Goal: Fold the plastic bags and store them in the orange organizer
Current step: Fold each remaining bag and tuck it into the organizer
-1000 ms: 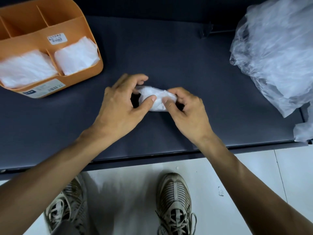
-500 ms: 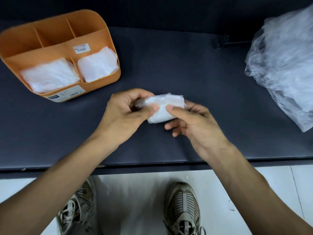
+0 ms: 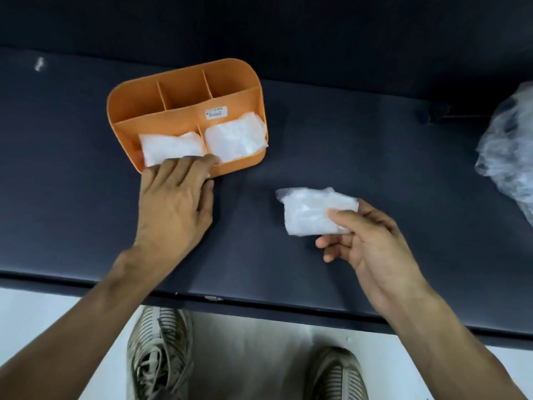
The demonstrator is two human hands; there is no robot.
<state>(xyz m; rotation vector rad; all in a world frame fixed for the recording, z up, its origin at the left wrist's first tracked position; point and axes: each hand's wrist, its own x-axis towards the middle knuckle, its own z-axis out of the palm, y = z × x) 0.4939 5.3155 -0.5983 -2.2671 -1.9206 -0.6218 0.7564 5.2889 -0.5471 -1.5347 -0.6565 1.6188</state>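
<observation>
The folded bag [image 3: 314,212] sat pinched in the right hand [image 3: 366,241], thumb on its upper face and curled fingers beneath, held just above the dark table [image 3: 375,145] and well apart from the orange organizer [image 3: 184,111]. Half a second before, both hands had been closed on this same bag, pressing its last fold in front of the body; by this moment the left hand [image 3: 173,203] had let go and travelled off to the organizer. Its fingers lay straight and spread, their tips resting over the near rim and touching the lower edge of the stored bag [image 3: 170,147] in the front left compartment. They gripped nothing.

Just beyond those fingertips, to their right, the second stored bag [image 3: 236,137] filled the front right compartment. The three rear compartments, farther past the fingertips, appeared empty.

That split of the hands suggested folding was finished for this bag and storing had begun: the left hand seemed placed to steady the organizer or press the stored bag down, while the right had yet to carry its bag across. Both front compartments already looked full, so it might have to stack or go behind.

Far off beyond the right hand's knuckles, at the table's edge, lay the heap of unfolded bags [image 3: 510,151], so more rounds remained.
</observation>
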